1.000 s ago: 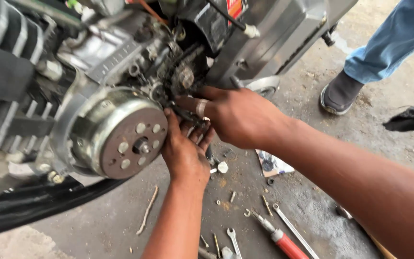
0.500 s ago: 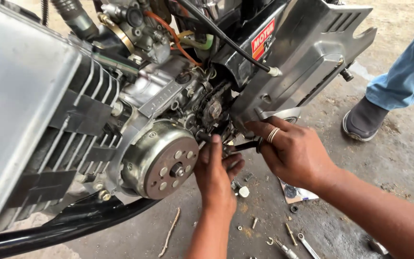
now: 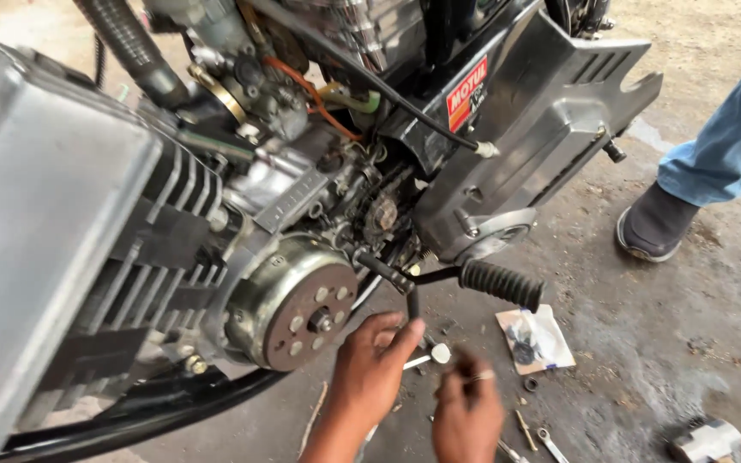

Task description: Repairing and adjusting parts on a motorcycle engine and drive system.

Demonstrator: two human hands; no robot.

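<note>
My left hand (image 3: 369, 370) reaches up under the motorcycle engine. Its fingertips touch the lower black arm of the gear lever (image 3: 411, 302), and the fingers are not closed around it. The lever's ribbed rubber peg (image 3: 501, 284) sticks out to the right. My right hand (image 3: 468, 413), with a ring on one finger, hangs lower and nearer to me. Its fingers are curled and blurred, and I cannot see what is in the palm. The round flywheel rotor (image 3: 295, 305) sits just left of my left hand.
The finned engine cylinder (image 3: 143, 257) fills the left, and the silver side cover (image 3: 542, 111) is above right. On the concrete floor lie a small bag of parts (image 3: 535, 339), spanners (image 3: 551, 443) and a metal piece (image 3: 707, 441). Another person's jeans leg and shoe (image 3: 655, 225) stand at right.
Both hands have dropped away from the engine's sprocket area. My right hand has let go near the lever and pulled back toward me. The gear lever now shows fully.
</note>
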